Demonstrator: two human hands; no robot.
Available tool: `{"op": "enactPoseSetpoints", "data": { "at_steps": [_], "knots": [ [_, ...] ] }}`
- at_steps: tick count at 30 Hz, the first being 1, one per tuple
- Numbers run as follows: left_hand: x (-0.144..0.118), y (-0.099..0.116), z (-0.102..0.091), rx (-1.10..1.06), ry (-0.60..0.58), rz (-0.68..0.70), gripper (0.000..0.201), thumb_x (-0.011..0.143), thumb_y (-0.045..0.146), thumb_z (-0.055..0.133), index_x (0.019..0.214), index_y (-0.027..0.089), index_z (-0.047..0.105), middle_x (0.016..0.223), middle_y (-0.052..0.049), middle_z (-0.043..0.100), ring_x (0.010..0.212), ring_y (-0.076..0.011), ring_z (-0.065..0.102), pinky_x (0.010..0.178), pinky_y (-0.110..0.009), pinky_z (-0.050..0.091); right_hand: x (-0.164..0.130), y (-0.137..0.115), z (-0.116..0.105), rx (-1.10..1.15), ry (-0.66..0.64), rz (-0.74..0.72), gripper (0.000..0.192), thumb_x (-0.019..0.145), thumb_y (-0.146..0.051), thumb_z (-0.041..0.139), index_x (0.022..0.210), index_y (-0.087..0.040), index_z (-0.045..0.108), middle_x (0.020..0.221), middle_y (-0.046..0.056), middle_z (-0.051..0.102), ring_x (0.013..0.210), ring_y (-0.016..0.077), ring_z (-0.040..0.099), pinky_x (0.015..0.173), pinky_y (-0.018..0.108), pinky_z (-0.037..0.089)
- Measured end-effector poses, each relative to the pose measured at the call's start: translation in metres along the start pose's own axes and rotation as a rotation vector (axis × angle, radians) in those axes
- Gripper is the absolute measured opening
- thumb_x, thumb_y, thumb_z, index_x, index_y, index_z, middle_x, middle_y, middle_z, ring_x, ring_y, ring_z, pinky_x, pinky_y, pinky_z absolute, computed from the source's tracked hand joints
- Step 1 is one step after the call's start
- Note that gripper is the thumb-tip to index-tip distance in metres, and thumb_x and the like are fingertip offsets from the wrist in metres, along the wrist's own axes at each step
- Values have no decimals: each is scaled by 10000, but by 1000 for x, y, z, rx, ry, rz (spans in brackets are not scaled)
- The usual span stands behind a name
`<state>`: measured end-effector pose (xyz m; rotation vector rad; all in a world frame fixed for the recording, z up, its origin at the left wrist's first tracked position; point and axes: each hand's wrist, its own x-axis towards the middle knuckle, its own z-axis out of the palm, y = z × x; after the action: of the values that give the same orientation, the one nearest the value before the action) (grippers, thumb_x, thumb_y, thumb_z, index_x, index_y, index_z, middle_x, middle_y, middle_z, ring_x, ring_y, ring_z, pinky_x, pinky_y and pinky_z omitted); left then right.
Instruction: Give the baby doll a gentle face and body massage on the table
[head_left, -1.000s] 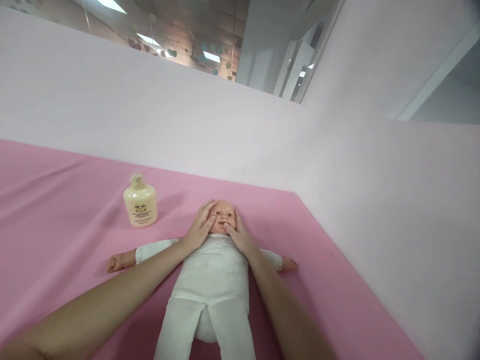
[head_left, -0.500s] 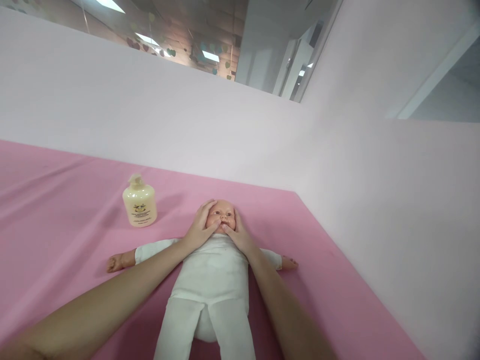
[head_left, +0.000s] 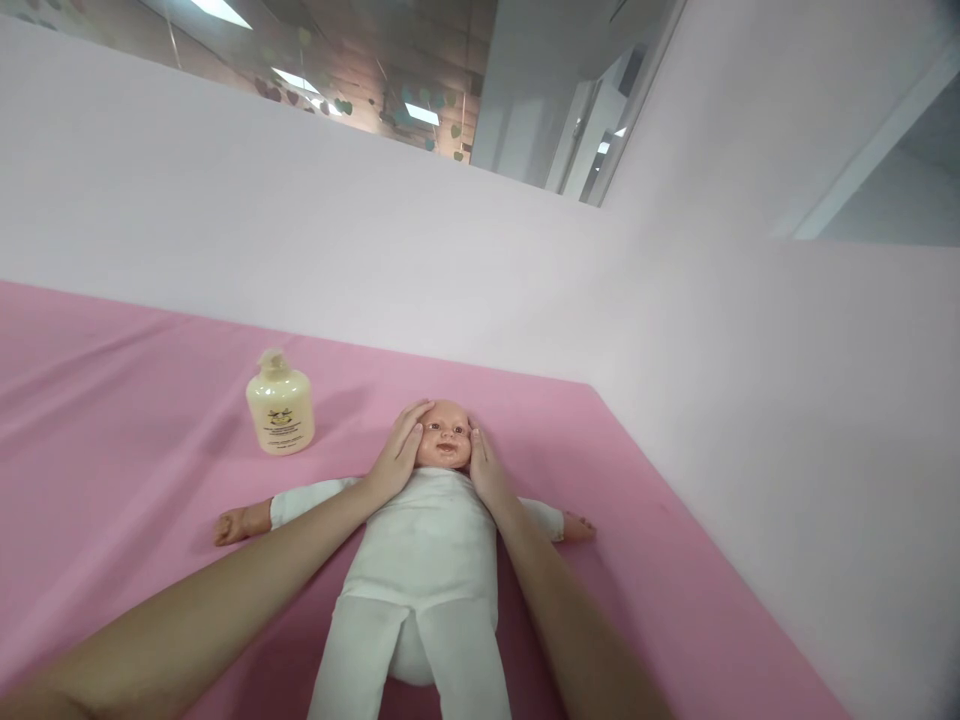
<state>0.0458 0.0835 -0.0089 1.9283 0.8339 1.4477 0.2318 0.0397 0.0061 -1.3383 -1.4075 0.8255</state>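
A baby doll (head_left: 427, 535) in a white cloth suit lies on its back, face up, arms stretched out to both sides. My left hand (head_left: 400, 455) rests along one side of the doll's bald head (head_left: 448, 425), fingers straight against the temple and thumb beside the cheek. On the opposite side, my right hand (head_left: 486, 470) lies flat against the other cheek, its thumb near the eye. Both palms touch the head, and the eyes, nose and mouth show between them. The farther fingertips of my right hand are partly hidden behind its thumb and the head.
A cream pump bottle (head_left: 280, 410) with a dark printed label stands left of the doll's head. Pink sheeting (head_left: 645, 560) covers the surface. White walls (head_left: 375, 240) rise behind and to the right, with a window (head_left: 360, 80) above.
Both thumbs have slid from the doll's mouth outward and up along its cheeks, so the mouth now shows. My palms stay at the sides of the head.
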Motion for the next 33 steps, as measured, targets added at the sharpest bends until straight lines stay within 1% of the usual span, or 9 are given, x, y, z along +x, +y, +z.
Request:
{"op": "enactPoseSetpoints", "data": {
  "at_steps": [2, 6, 10, 15, 17, 22, 25, 28, 33],
  "knots": [
    [0, 2, 0, -4, -13, -9, 483, 1076, 468, 317, 1482, 254, 469, 1573, -92, 449, 1518, -224, 368, 1313, -492, 238, 1, 0, 0, -3, 19, 0, 774, 995, -695, 263, 1565, -195, 423, 1642, 70, 435, 1551, 196, 363, 1324, 404, 218],
    [0, 7, -1, 26, -44, -4, 519, 1030, 478, 463, 1503, 266, 443, 1585, -105, 427, 1519, -259, 365, 1300, -511, 256, 1, -2, -2, -14, 10, 31, 702, 999, -626, 318, 1556, -215, 434, 1635, 51, 447, 1550, 193, 363, 1323, 399, 222],
    [0, 7, 1, 75, -47, 33, 613, 960, 460, 589, 1512, 252, 422, 1577, -131, 425, 1509, -299, 379, 1282, -544, 279, 3, -1, -3, 4, -8, 32, 709, 995, -600, 330, 1571, -194, 405, 1643, 65, 434, 1548, 192, 369, 1315, 392, 241],
    [0, 2, 1, 111, -44, 60, 733, 887, 441, 702, 1520, 239, 392, 1583, -149, 412, 1506, -320, 378, 1275, -557, 284, 0, -3, -3, 5, -36, 32, 765, 1000, -623, 312, 1599, -149, 345, 1675, 103, 370, 1568, 197, 331, 1321, 405, 211],
    [0, 2, 1, 108, -48, 58, 757, 874, 446, 718, 1524, 244, 386, 1586, -150, 408, 1506, -327, 377, 1271, -563, 287, -3, -8, -4, -12, -62, 48, 795, 989, -652, 353, 1618, -169, 304, 1691, 100, 338, 1578, 211, 314, 1322, 434, 205],
    [0, 3, 1, 102, -45, 50, 789, 848, 463, 743, 1527, 257, 396, 1582, -146, 414, 1503, -338, 384, 1263, -571, 299, -9, -17, -6, -52, -145, 78, 1004, 881, -656, 613, 1657, -197, 173, 1700, 123, 306, 1574, 263, 326, 1308, 474, 239],
    [0, 3, 1, 102, -42, 48, 790, 852, 487, 745, 1527, 267, 398, 1584, -140, 414, 1503, -336, 384, 1265, -569, 299, -10, -20, -7, -28, -150, 71, 1027, 841, -635, 678, 1654, -240, 190, 1690, 107, 332, 1564, 268, 347, 1297, 474, 272],
    [0, 2, 0, 94, -48, 45, 713, 910, 482, 682, 1527, 268, 396, 1594, -136, 408, 1512, -322, 375, 1273, -564, 287, -10, -21, -9, -2, -158, 85, 1037, 805, -613, 731, 1646, -287, 220, 1663, 92, 389, 1540, 285, 392, 1278, 502, 310],
    [-1, -4, 1, 91, -37, 47, 677, 934, 469, 647, 1527, 264, 395, 1592, -139, 409, 1510, -322, 378, 1269, -570, 290, -6, -15, -10, 59, -231, 78, 1229, 714, -548, 834, 1663, -235, 118, 1651, 142, 398, 1499, 292, 456, 1246, 486, 369]
  ]
}}
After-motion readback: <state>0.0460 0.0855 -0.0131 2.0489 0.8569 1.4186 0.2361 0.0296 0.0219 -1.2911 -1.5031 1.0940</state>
